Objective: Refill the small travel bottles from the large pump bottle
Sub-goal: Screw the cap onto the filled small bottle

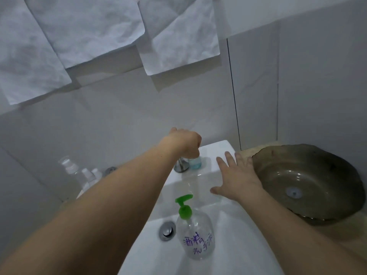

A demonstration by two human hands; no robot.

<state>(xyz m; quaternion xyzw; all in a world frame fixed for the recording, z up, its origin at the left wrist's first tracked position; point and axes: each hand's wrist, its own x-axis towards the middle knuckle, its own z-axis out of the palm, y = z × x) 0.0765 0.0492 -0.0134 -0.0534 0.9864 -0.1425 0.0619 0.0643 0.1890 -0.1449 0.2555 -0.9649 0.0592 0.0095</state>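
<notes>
L hand (185, 141) over sm. bottle (195, 162)

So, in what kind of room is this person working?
Most likely a bathroom: a white ceramic washbasin with a chrome drain plug, tiled walls, and a brownish glass vessel sink on the counter beside it.

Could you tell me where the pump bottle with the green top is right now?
The pump bottle stands in the white sink at the bottom centre of the head view, just right of the drain, between the two forearms.

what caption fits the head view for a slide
Left hand reaches over the tap on the white sink; right hand spread open; pump bottle stands in the basin.
</notes>
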